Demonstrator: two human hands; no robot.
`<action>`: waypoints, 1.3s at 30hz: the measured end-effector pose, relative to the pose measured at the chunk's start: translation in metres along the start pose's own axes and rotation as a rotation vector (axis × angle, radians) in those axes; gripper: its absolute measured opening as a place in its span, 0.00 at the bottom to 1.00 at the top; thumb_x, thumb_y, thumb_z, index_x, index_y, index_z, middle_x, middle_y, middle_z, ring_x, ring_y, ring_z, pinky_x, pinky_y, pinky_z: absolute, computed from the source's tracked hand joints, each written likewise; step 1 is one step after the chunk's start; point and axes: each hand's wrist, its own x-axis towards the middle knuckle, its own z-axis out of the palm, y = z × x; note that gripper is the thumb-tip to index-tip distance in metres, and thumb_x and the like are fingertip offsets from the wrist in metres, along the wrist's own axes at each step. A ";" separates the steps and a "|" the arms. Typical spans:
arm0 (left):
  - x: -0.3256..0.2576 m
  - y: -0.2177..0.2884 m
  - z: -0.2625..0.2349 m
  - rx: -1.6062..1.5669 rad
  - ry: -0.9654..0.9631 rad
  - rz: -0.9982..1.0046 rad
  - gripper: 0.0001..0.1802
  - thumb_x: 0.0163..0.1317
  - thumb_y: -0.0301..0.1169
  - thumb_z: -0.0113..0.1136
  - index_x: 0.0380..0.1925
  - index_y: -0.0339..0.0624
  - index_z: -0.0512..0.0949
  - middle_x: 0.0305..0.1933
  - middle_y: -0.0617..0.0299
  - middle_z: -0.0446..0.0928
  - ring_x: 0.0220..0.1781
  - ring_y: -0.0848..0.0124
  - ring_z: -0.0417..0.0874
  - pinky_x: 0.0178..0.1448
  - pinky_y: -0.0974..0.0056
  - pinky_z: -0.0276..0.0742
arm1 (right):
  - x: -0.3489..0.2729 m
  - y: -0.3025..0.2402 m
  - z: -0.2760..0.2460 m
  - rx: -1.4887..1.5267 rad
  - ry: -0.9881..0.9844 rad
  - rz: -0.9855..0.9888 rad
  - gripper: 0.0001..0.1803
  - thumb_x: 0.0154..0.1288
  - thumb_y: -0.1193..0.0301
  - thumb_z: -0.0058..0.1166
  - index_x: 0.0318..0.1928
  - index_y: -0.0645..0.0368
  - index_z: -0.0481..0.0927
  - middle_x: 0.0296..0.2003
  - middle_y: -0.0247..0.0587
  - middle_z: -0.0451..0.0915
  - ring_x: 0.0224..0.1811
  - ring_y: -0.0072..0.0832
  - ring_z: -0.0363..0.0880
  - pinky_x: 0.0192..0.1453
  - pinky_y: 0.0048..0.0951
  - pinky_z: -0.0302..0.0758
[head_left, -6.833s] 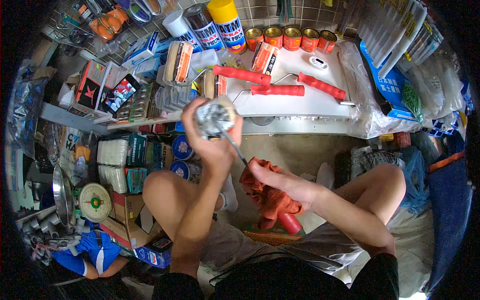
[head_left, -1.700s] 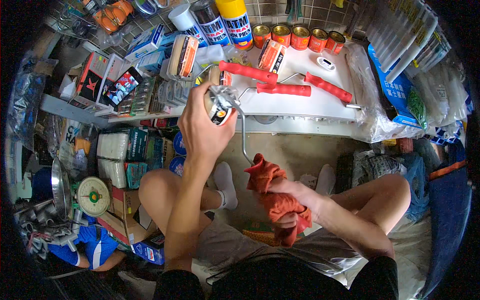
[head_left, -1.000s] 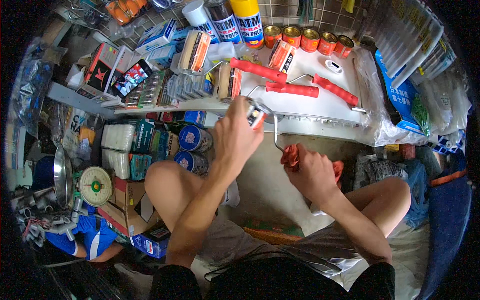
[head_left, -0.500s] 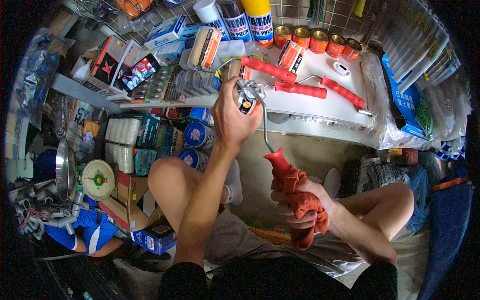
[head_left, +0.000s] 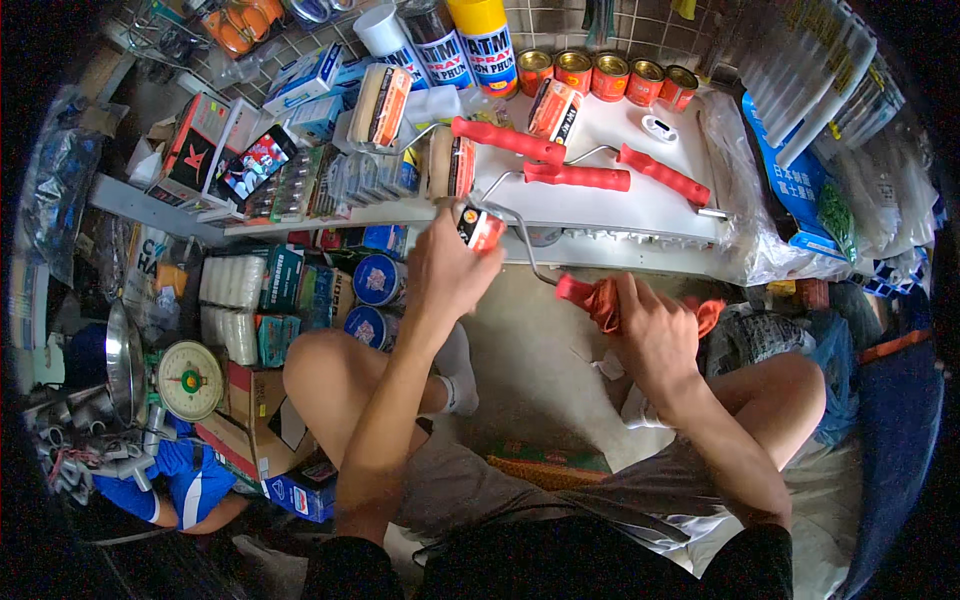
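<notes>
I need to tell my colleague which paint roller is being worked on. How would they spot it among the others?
Start at the white shelf, where three red-handled rollers lie. Just below its front edge, the left hand grips the wrapped roller and the right hand holds its red handle with an orange cloth. It is the only roller off the shelf and in hand.

A paint roller (head_left: 478, 226) with a bent wire frame and red handle, half wrapped in an orange-red cloth (head_left: 610, 300), held level below the shelf's front edge.
</notes>
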 end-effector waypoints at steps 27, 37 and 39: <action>-0.005 0.016 -0.007 0.212 0.086 0.203 0.29 0.50 0.33 0.71 0.52 0.38 0.71 0.45 0.42 0.83 0.46 0.44 0.85 0.49 0.49 0.80 | -0.011 -0.010 -0.019 1.652 -1.030 0.638 0.15 0.67 0.58 0.61 0.37 0.57 0.76 0.20 0.33 0.77 0.16 0.25 0.71 0.21 0.25 0.71; -0.025 0.030 -0.028 -1.062 -0.781 -0.597 0.34 0.61 0.47 0.69 0.62 0.44 0.70 0.57 0.54 0.78 0.45 0.57 0.85 0.42 0.50 0.89 | -0.012 0.039 0.020 0.053 0.149 -0.142 0.19 0.58 0.69 0.62 0.48 0.59 0.72 0.37 0.45 0.83 0.32 0.46 0.86 0.39 0.42 0.81; -0.024 0.024 -0.035 -1.116 -0.845 -0.540 0.36 0.66 0.56 0.63 0.65 0.47 0.69 0.62 0.54 0.75 0.54 0.51 0.84 0.40 0.47 0.90 | -0.003 0.030 0.013 0.063 0.154 -0.154 0.19 0.59 0.71 0.62 0.49 0.63 0.72 0.36 0.47 0.84 0.34 0.46 0.86 0.40 0.41 0.81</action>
